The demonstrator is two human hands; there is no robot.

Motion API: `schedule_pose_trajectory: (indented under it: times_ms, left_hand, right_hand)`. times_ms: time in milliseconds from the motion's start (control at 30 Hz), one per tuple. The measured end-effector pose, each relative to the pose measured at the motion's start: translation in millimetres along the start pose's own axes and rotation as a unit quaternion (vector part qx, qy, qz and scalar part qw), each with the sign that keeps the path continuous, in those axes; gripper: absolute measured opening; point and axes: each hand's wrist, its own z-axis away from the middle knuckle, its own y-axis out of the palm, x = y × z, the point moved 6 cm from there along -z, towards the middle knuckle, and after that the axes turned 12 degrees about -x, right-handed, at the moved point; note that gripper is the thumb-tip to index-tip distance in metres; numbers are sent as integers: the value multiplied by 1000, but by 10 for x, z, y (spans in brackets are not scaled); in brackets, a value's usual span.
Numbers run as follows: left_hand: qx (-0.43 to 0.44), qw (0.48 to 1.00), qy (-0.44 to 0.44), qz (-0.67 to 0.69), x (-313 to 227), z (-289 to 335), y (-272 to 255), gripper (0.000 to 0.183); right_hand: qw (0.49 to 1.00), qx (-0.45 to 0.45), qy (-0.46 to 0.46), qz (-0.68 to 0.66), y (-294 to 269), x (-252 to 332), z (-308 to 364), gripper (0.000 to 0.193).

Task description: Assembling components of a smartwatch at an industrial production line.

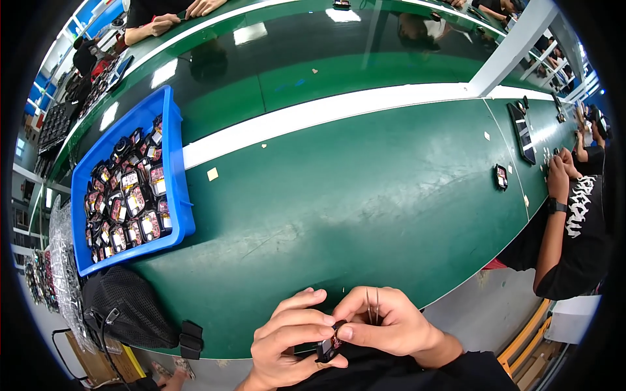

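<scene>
Near the table's front edge my left hand (pixel 282 339) grips a small black electronic device (pixel 324 350) between thumb and fingers. A bit of its inside shows reddish, but my fingers cover most of it. Close against it, my right hand (pixel 404 329) is closed, with thumb and forefinger pinched at the device's upper edge. Thin metal tweezers (pixel 373 305) stick up between the fingers of that hand. Whether a small part sits in the pinch is hidden.
A blue bin (pixel 175 176) full of similar black devices stands at the left. Below it lies a black mesh bag (pixel 124 306). One device (pixel 500 176) rests on the green table (pixel 339 195) at right, near a co-worker's hands (pixel 559 171). A white divider (pixel 339 118) crosses behind.
</scene>
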Motion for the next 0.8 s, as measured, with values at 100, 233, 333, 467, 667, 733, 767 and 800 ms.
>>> schedule_pose_trajectory:
  times_ms: [100,233,333,467,667,733,767,800]
  left_hand:
    - [8,1000,1,12,41,-9,55,58]
    - [-16,1000,-21,-18,-45,64,-53,59]
    - [-39,985,-130,104,87,149,-64,67]
    - [-94,979,-152,94,-1,-12,-207,69]
    - [-126,988,18,-91,-310,-519,-799,56]
    - [-208,956,16,-207,-337,-635,-1053,48]
    - [-256,931,34,-259,-326,-705,-1177,50]
    - [-304,900,51,-307,-315,-767,-1298,53]
  right_hand:
    - [1000,-12,-15,5,-33,44,25,16]
    - [1000,21,-1,-19,120,-3,-12,12]
    - [993,37,-42,107,69,-31,-17,18]
    - [998,-21,-55,37,12,-71,-21,30]
    - [999,-44,-18,-28,9,78,43,23]
    - [998,-50,-15,-41,17,58,59,22]
    - [994,-65,-84,-13,-2,84,66,21]
    - [985,-81,-153,15,-25,152,91,20]
